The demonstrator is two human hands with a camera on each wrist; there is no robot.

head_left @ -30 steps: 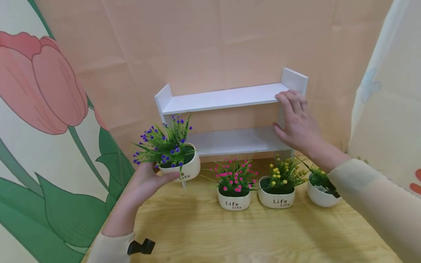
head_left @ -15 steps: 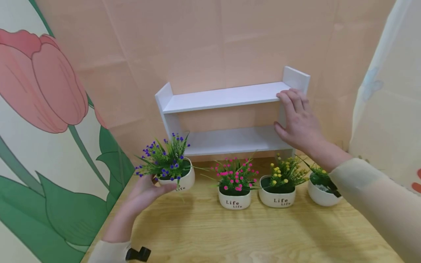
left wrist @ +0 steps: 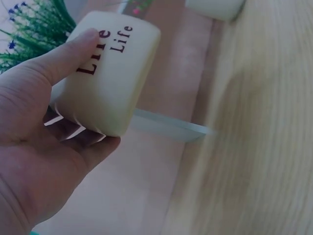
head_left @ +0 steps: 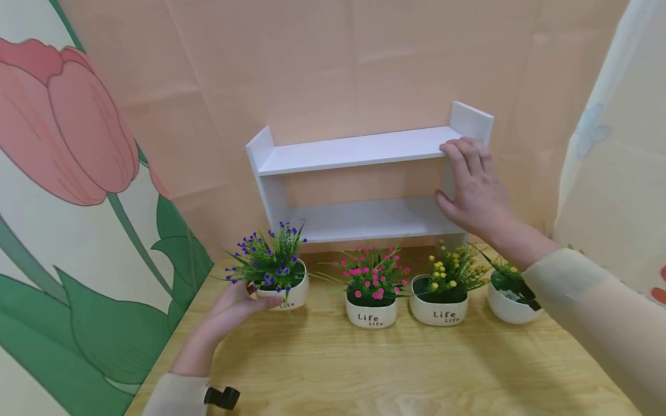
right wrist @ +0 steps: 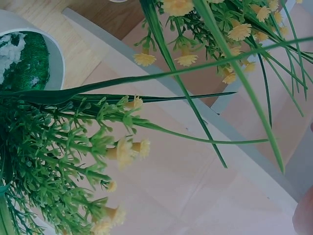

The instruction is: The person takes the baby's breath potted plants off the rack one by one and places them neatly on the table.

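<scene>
My left hand [head_left: 231,309] holds a white oval pot of purple flowers [head_left: 291,294], its thumb across the "Life" lettering and fingers round the far side. In the left wrist view this pot [left wrist: 117,73] hangs a little above the wooden table. A white two-tier shelf [head_left: 359,153] stands against the back wall. My right hand [head_left: 476,188] rests on its right end, fingertips on the top board's front edge and thumb lower down. Only a fingertip [right wrist: 304,215] of it shows in the right wrist view.
Pots with pink flowers [head_left: 372,316] and yellow flowers [head_left: 439,312] stand in front of the shelf. Another white pot [head_left: 512,306] sits farther right, partly behind my right sleeve [head_left: 572,289]. The wooden table [head_left: 390,370] extends toward me; a tulip-printed sheet [head_left: 93,133] hangs at left.
My left hand has lowered the pot of purple flowers from beside the shelf toward the table, left of the pink one. My right hand has stayed on the shelf.
</scene>
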